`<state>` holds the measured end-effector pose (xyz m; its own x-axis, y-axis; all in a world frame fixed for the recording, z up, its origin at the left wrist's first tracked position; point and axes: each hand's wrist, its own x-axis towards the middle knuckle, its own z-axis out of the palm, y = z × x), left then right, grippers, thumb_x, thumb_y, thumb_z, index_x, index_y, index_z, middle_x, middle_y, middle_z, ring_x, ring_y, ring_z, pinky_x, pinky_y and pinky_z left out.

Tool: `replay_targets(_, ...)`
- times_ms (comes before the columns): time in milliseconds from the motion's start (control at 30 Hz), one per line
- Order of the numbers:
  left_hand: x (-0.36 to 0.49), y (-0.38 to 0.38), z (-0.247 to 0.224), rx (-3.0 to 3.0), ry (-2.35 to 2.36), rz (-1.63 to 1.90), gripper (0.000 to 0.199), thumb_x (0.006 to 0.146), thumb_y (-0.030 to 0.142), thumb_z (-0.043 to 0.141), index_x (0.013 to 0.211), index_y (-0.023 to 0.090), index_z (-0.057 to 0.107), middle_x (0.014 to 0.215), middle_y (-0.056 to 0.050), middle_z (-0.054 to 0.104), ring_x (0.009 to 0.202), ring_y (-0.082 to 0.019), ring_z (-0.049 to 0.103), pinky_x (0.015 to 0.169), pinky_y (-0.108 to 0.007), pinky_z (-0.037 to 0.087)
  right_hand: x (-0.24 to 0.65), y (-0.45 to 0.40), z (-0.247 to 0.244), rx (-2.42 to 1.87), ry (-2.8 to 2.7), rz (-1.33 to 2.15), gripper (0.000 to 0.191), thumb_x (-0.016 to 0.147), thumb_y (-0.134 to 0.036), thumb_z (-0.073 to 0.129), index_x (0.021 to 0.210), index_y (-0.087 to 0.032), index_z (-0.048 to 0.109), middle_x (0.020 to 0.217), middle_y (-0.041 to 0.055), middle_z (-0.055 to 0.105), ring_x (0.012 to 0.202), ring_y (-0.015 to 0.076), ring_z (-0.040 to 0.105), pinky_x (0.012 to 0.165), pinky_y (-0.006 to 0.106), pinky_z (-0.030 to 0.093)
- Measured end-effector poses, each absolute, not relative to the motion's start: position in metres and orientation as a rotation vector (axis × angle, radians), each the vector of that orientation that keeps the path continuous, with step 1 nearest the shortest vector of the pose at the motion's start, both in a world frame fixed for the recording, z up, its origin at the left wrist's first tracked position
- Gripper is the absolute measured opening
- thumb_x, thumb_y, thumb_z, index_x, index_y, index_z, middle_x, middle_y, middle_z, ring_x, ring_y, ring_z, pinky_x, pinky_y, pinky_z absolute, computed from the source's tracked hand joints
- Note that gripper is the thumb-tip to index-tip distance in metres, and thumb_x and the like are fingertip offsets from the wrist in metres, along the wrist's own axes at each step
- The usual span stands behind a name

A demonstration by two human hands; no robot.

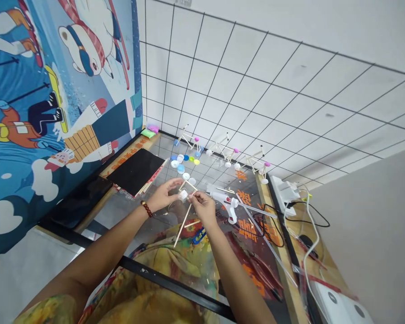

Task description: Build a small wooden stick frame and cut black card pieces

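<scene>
Over the glass tabletop, my left hand (164, 194) holds a small frame of thin wooden sticks (191, 185) with a white bottle cap (182, 195) at its near left corner. The fingertips of my right hand (205, 209) pinch the same frame from the other side. A long thin stick (182, 227) slants toward me below the hands; whether it joins the frame is hidden. Beside it lie a short stick (192, 223) and a blue utility knife (199, 236). A white hot glue gun (227, 205) rests just right of my right hand.
Several coloured bottle caps (180, 168) lie beyond my hands. Along the grid wall stand stick models with caps: one (189, 140), another (227, 150), a third (256, 163). A black sheet (138, 171) lies left; a power strip (285, 193) and cables are right.
</scene>
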<state>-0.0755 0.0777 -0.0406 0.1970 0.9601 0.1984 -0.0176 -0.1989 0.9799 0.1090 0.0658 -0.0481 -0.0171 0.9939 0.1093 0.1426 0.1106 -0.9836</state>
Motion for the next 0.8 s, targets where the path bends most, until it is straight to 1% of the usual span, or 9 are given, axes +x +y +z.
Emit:
replay_targets(67,-0.074,0.076,-0.042,1.64,1.13,1.168,0.066,0.061,0.015,0.08,0.124,0.02,0.059,0.125,-0.012,0.065,0.116,-0.027,0.06,0.102,-0.044,0.045,0.107,0.064,-0.049,-1.223,-1.357,1.09,0.021,0.075,-0.039,0.068,0.071,-0.02,0.064,0.066,-0.0004,0.064,0.062,0.0154,0.06,0.063,0.027,0.048)
replay_targets(100,-0.072,0.075,-0.043,1.74,1.233,1.148,0.066,0.059,0.015,0.081,0.122,0.019,0.061,0.121,-0.012,0.066,0.113,-0.028,0.061,0.1,-0.045,0.046,0.105,0.063,-0.05,-1.223,-1.348,1.104,0.021,0.075,-0.04,0.068,0.071,-0.02,0.064,0.067,-0.0003,0.065,0.062,0.0154,0.06,0.063,0.027,0.049)
replay_targets(200,-0.064,0.073,-0.045,1.925,1.439,1.098,0.051,0.061,0.014,0.08,0.11,0.017,0.066,0.107,-0.011,0.07,0.104,-0.029,0.062,0.093,-0.047,0.048,0.104,0.059,-0.051,-1.22,-1.33,1.141,0.021,0.072,-0.04,0.07,0.072,-0.02,0.064,0.071,0.0006,0.067,0.061,0.0153,0.06,0.061,0.028,0.05)
replay_targets(300,-0.06,0.073,-0.045,1.924,1.464,1.093,0.042,0.065,0.014,0.079,0.105,0.019,0.067,0.101,-0.008,0.07,0.101,-0.027,0.062,0.091,-0.044,0.048,0.107,0.056,-0.05,-1.22,-1.31,1.157,0.024,0.07,-0.041,0.072,0.081,-0.02,0.066,0.076,0.0014,0.068,0.064,0.016,0.061,0.063,0.03,0.052)
replay_targets(400,-0.06,0.073,-0.045,1.942,1.47,1.084,0.044,0.065,0.018,0.081,0.106,0.019,0.066,0.101,-0.007,0.069,0.1,-0.026,0.061,0.09,-0.042,0.048,0.113,0.056,-0.049,-1.234,-1.292,1.14,0.028,0.071,-0.042,0.071,0.087,-0.02,0.066,0.078,0.0013,0.068,0.064,0.015,0.06,0.064,0.03,0.052)
replay_targets(500,-0.06,0.073,-0.046,1.985,1.471,1.077,0.042,0.066,0.021,0.08,0.106,0.018,0.067,0.1,-0.007,0.068,0.099,-0.026,0.06,0.089,-0.041,0.048,0.115,0.056,-0.047,-1.269,-1.34,1.104,0.024,0.076,-0.041,0.068,0.084,-0.019,0.068,0.069,-0.0001,0.065,0.06,0.014,0.057,0.062,0.028,0.049)
replay_targets(600,-0.06,0.073,-0.047,2.01,1.468,1.075,0.041,0.067,0.019,0.079,0.106,0.017,0.066,0.1,-0.008,0.068,0.098,-0.025,0.06,0.089,-0.04,0.048,0.114,0.055,-0.048,-1.307,-1.406,1.066,0.023,0.08,-0.042,0.065,0.079,-0.019,0.069,0.062,-0.0009,0.063,0.058,0.0143,0.056,0.061,0.027,0.047)
replay_targets(700,-0.06,0.072,-0.048,2.011,1.472,1.066,0.043,0.069,0.017,0.076,0.11,0.017,0.064,0.104,-0.009,0.066,0.101,-0.025,0.059,0.091,-0.04,0.048,0.113,0.054,-0.05,-1.314,-1.428,1.074,0.023,0.08,-0.042,0.066,0.077,-0.019,0.067,0.064,-0.0005,0.065,0.057,0.0142,0.057,0.06,0.027,0.047)
replay_targets(800,-0.061,0.072,-0.049,2.009,1.431,1.08,0.052,0.068,0.021,0.077,0.118,0.018,0.061,0.115,-0.01,0.062,0.109,-0.026,0.057,0.096,-0.041,0.047,0.112,0.053,-0.054,-1.319,-1.441,1.08,0.023,0.079,-0.041,0.068,0.077,-0.019,0.068,0.069,0.0006,0.068,0.058,0.0144,0.059,0.06,0.027,0.048)
